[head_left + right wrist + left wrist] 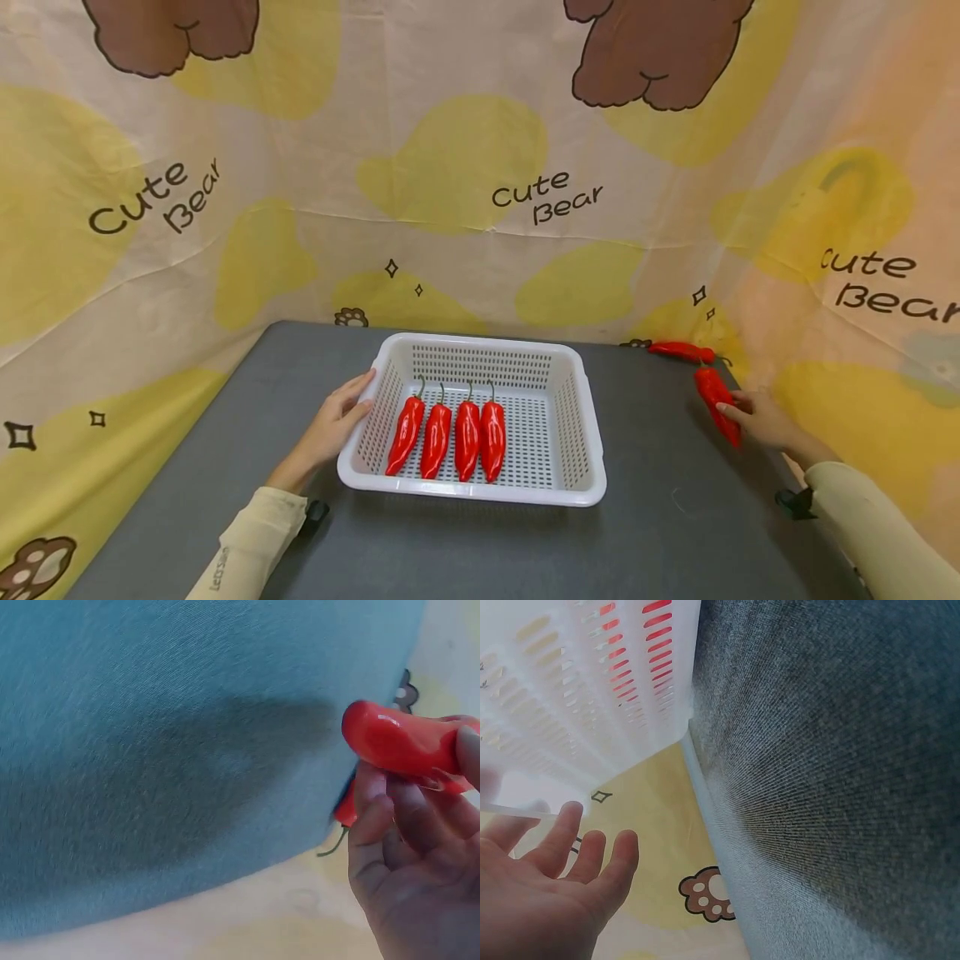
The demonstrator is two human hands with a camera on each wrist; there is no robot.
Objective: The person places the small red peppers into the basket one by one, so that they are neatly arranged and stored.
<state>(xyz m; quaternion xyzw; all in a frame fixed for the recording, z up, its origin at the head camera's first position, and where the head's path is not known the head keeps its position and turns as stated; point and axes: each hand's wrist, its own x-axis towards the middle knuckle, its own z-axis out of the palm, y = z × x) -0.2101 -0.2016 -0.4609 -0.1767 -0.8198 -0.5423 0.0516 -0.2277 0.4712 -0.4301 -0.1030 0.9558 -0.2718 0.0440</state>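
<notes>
A white plastic basket (577,433) with perforated walls stands mid-table. Inside, towards its left half, several glossy red chili peppers (467,437) lie side by side, stems to the back. My left hand (341,421) holds the basket's left rim; in the left wrist view the left hand (559,889) has its fingers under the rim, the thumb mostly hidden. At the table's right side my right hand (761,421) pinches another red chili pepper (716,404), between thumb and fingers in the right wrist view. One more chili pepper (681,352) lies behind it at the far right corner.
The dark grey table (660,533) carries the basket. A yellow-and-cream printed cloth (450,167) hangs behind the table and along its sides. The far chili pepper lies close to the cloth at the table's back edge.
</notes>
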